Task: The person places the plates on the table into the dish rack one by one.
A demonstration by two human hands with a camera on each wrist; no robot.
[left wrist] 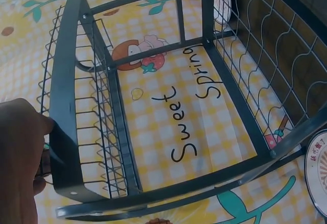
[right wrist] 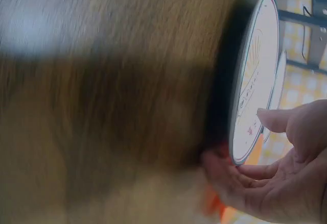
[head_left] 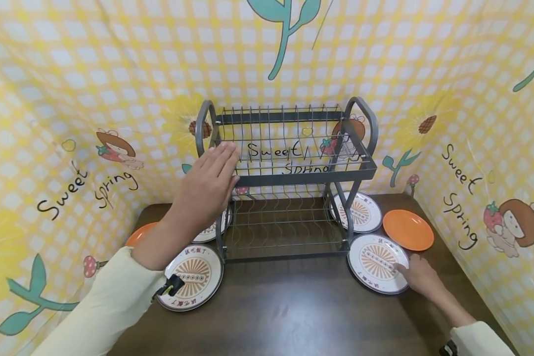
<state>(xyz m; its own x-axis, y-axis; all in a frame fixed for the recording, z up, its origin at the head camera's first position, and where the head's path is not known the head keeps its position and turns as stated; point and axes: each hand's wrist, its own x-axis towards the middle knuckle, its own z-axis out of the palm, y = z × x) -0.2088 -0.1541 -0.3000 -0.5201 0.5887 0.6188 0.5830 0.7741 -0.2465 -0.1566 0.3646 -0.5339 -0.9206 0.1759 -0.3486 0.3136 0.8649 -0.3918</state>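
Observation:
A dark two-tier dish rack [head_left: 302,177] with wire slots stands against the back wall. My left hand [head_left: 202,190] rests on the upper tier's front left corner, fingers straight and close together over the bar. In the left wrist view its thumb side touches the flat front band [left wrist: 65,106]. Low on the right, my right hand [head_left: 420,277] pinches the rim of a white plate [head_left: 376,264] with an orange sunburst print. The right wrist view shows the thumb on top of this plate [right wrist: 258,66] and the other fingers at and below its edge.
Behind the pinched plate lie another printed plate [head_left: 360,210] and an orange plate [head_left: 408,230]. On the left are stacked printed plates [head_left: 191,277], one more printed plate [head_left: 211,230] and an orange plate [head_left: 140,234], partly covered by my left arm. Patterned cloth walls [head_left: 471,123] enclose the brown table [head_left: 285,306].

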